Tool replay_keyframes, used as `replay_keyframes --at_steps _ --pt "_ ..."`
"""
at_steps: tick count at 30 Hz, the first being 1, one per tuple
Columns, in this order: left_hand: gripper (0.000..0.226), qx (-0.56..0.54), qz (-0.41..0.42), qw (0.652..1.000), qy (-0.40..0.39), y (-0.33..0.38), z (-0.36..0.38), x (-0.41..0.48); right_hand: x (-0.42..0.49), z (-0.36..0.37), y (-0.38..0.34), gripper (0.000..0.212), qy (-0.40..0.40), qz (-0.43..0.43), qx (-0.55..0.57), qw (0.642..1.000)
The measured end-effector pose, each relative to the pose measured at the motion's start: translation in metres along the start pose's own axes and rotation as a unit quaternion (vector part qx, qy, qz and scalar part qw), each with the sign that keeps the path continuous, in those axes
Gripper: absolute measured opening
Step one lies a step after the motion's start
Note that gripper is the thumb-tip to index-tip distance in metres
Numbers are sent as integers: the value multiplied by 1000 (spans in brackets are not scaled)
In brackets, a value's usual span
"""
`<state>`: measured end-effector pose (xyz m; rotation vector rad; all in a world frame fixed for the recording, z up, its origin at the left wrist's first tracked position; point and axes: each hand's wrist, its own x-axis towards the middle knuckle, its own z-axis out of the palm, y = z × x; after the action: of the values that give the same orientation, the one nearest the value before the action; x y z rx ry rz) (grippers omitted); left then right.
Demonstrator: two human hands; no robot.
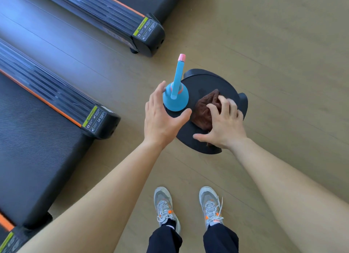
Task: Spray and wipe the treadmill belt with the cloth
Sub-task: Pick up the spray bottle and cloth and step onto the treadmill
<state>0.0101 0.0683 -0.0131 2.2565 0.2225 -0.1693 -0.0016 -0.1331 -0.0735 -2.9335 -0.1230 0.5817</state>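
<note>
View from above, looking down past two bare forearms to a light wooden floor (273, 45); a low, round black stand (204, 83) sits on the floor just ahead of the person's feet; on its left part stands a blue spray bottle (175, 100), upright, with a long blue neck and a pink tip; beside it on the stand's right part lies a crumpled brown cloth (204, 111). The left hand (160, 118) is spread wide with straight fingers, cupped beside the bottle's left and near side, thumb reaching under its base; whether the fingertips touch the bottle is unclear. The right hand (224, 126) lies on top of the cloth with bent fingers and the thumb stretched out to the left over the stand; the fingers are blurred, so I cannot tell whether they grip the cloth or only rest on it. To the left, well apart from the stand, runs the black treadmill belt (28, 139), edged by a ribbed side rail with an orange stripe and a green warning label; a second treadmill (147, 35) lies farther off at the top. Grey trainers (166, 205) with orange accents and dark trousers show at the bottom.
</note>
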Motion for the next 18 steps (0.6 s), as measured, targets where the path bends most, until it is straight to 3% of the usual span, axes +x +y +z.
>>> replay_keyframes --at_steps 4,9,12,15,18 --pt "95 1 28 1000 0 -1 3 16 14 11 -3 75 99 -30 40 994" --pt "87 -44 49 998 17 1 16 44 24 25 1 73 155 -79 -33 984" --pt "81 -78 80 994 17 10 24 57 27 31 4 57 201 -102 -49 973" --pt "76 -106 95 990 11 17 30 69 26 31 2 48 206 -111 -55 971" --pt "66 -117 91 989 14 22 36 75 25 18 -1 47 162 -94 -8 982"
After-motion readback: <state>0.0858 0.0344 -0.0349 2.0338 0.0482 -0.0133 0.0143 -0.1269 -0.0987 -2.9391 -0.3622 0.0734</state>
